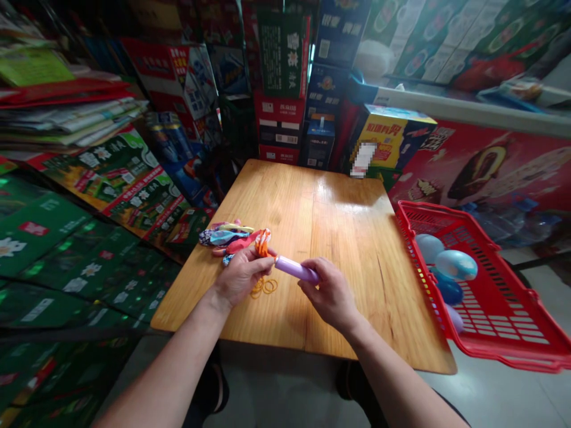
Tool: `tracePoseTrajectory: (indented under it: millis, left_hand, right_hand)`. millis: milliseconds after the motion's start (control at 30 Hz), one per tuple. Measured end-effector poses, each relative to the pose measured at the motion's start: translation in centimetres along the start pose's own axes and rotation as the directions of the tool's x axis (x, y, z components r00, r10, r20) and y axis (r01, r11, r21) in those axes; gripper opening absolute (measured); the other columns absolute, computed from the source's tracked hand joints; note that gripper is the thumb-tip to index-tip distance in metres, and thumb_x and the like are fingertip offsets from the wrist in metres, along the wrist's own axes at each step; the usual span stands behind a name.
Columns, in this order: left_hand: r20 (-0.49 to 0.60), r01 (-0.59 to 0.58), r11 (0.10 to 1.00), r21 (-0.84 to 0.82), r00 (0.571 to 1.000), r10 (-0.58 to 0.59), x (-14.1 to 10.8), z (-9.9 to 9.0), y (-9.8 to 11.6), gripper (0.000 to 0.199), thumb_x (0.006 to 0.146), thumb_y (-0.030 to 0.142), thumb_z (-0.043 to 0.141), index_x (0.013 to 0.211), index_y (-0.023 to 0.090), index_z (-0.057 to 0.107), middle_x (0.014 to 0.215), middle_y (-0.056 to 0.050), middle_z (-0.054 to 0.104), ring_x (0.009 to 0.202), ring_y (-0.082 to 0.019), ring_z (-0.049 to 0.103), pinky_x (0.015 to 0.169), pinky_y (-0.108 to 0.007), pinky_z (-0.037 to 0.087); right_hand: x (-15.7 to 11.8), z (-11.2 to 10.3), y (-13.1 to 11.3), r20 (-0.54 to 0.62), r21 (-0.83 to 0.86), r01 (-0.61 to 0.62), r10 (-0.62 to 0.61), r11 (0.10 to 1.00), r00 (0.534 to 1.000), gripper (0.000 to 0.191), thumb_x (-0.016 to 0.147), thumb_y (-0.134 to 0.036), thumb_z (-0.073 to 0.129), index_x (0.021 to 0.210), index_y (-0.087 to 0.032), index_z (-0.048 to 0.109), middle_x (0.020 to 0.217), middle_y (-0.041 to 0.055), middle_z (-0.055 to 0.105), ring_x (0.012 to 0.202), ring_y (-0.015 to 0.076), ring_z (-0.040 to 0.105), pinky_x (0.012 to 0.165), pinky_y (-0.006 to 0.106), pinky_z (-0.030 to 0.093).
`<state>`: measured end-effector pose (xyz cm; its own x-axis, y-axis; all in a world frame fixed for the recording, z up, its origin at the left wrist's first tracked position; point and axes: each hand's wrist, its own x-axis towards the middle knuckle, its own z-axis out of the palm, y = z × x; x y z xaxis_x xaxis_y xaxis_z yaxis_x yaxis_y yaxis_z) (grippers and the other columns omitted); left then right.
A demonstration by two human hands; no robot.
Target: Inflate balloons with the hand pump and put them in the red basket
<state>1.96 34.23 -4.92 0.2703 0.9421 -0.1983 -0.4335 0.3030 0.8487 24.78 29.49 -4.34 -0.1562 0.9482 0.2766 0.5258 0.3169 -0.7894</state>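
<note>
Left hand (243, 276): fingers closed, grasping the base of a limp orange balloon (263, 242) at the left end of a purple plastic tube (297, 269); whether the balloon's mouth sits over the tube cannot be told from this view. Right hand (330, 294): fingers clenched around the tube's right end, with the tube held level between both hands. Just left of the left hand: a pile of limp balloons (223, 236) in pink, blue and patterned colours, lying on the table. Just below the left hand: a loose cluster of yellow rubber bands (263, 287). Beneath all of these: a wooden table (357, 238), its grain glossy under the light. Beside the table's right edge: a red plastic basket (423, 217) holding several inflated balloons (455, 265), pale and dark blue. Far side: stacked cardboard cartons (281, 119) and a yellow box (388, 139) near the far right corner. Left side: stacked green cartons (57, 249). Right side: an ice-cream poster (477, 172).
</note>
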Motion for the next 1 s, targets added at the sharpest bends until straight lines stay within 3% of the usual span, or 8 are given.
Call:
tracePoseTrajectory:
  millis: [200, 333, 433, 500, 600, 733, 867, 1000]
  left_hand:
    - [-0.054, 0.115, 0.967, -0.226, 0.990, -0.131, -0.1, 0.7, -1.0, 0.026, 0.073, 0.011, 0.092, 0.093, 0.014, 0.075, 0.081, -0.001, 0.065, 0.065, -0.008, 0.061, 0.061, -0.018, 0.052]
    - [-0.103, 0.149, 0.921, -0.361, 0.975, -0.198, -0.5, 1.0, -1.7, 0.028, 0.075, 0.012, 0.091, 0.099, 0.017, 0.077, 0.094, -0.003, 0.070, 0.076, -0.012, 0.068, 0.057, -0.019, 0.054]
    - [-0.082, 0.164, 0.904, -0.394, 0.974, -0.213, -0.6, 1.5, -1.8, 0.028, 0.078, 0.015, 0.091, 0.103, 0.017, 0.078, 0.108, -0.008, 0.075, 0.071, -0.010, 0.067, 0.053, -0.017, 0.051]
    - [-0.102, 0.136, 0.910, -0.391, 0.976, -0.190, -0.4, 1.8, -1.7, 0.027, 0.078, 0.014, 0.090, 0.102, 0.015, 0.078, 0.112, -0.011, 0.076, 0.066, -0.008, 0.065, 0.049, -0.014, 0.049]
    - [-0.180, 0.053, 0.923, -0.382, 0.975, -0.130, 0.3, 1.9, -1.4, 0.022, 0.079, 0.010, 0.088, 0.098, 0.014, 0.078, 0.110, -0.011, 0.078, 0.063, -0.007, 0.066, 0.050, -0.013, 0.052]
    - [-0.250, -0.009, 0.909, -0.418, 0.962, -0.105, 1.3, 1.4, -0.5, 0.020, 0.081, 0.007, 0.084, 0.097, 0.017, 0.077, 0.103, -0.008, 0.078, 0.061, -0.007, 0.065, 0.052, -0.014, 0.055]
    - [-0.284, -0.123, 0.871, -0.475, 0.959, -0.020, 2.2, 0.5, 1.3, 0.030, 0.083, 0.007, 0.083, 0.108, 0.022, 0.076, 0.107, -0.006, 0.077, 0.062, -0.005, 0.063, 0.052, -0.013, 0.054]
    - [-0.335, -0.202, 0.832, -0.516, 0.942, 0.021, 2.9, 0.1, 2.2, 0.031, 0.085, 0.007, 0.082, 0.111, 0.022, 0.076, 0.107, -0.005, 0.077, 0.059, -0.003, 0.061, 0.051, -0.010, 0.051]
  right_hand:
    - [-0.3, 0.8, -0.1, -0.032, -0.077, 0.054, -0.056, 0.996, 0.998, 0.029, 0.086, -0.009, 0.066, 0.110, -0.025, 0.063, 0.103, 0.0071, 0.066, 0.093, 0.0252, 0.063, 0.079, 0.038, 0.049]
    - [-0.4, 1.0, -0.2, -0.045, -0.013, 0.019, -0.019, 1.000, 0.999, 0.027, 0.086, -0.012, 0.068, 0.108, -0.026, 0.064, 0.099, 0.0058, 0.067, 0.088, 0.0243, 0.064, 0.076, 0.036, 0.050]
    - [-0.2, 1.0, 0.0, -0.054, 0.040, -0.012, 0.015, 0.999, 0.998, 0.022, 0.086, -0.015, 0.071, 0.106, -0.026, 0.068, 0.097, 0.0051, 0.068, 0.085, 0.0231, 0.064, 0.074, 0.035, 0.050]
    - [0.0, 1.0, 0.3, -0.061, 0.069, -0.062, 0.066, 0.996, 0.996, 0.023, 0.086, -0.019, 0.074, 0.107, -0.025, 0.070, 0.100, 0.0061, 0.070, 0.087, 0.0232, 0.064, 0.074, 0.036, 0.050]
    - [0.6, 0.9, 1.1, -0.035, 0.214, -0.245, 0.258, 0.946, 0.966, 0.027, 0.086, -0.032, 0.077, 0.110, -0.022, 0.071, 0.093, 0.0059, 0.071, 0.080, 0.0211, 0.064, 0.070, 0.034, 0.050]
    - [1.8, 0.3, 2.6, 0.166, 0.608, -0.463, 0.468, 0.644, 0.868, 0.031, 0.085, -0.047, 0.079, 0.088, -0.018, 0.067, 0.072, 0.0013, 0.065, 0.059, 0.0137, 0.056, 0.054, 0.026, 0.040]
    - [3.1, -1.6, 3.9, 0.226, 0.835, -0.435, 0.509, 0.338, 0.830, 0.042, 0.073, -0.047, 0.091, 0.076, -0.019, 0.060, 0.068, -0.0007, 0.061, 0.055, 0.0102, 0.049, 0.051, 0.024, 0.034]
    - [3.6, -2.6, 4.3, 0.244, 0.932, -0.345, 0.511, 0.111, 0.824, 0.036, 0.076, -0.044, 0.090, 0.087, -0.022, 0.064, 0.074, -0.0003, 0.058, 0.064, 0.0139, 0.053, 0.055, 0.026, 0.042]
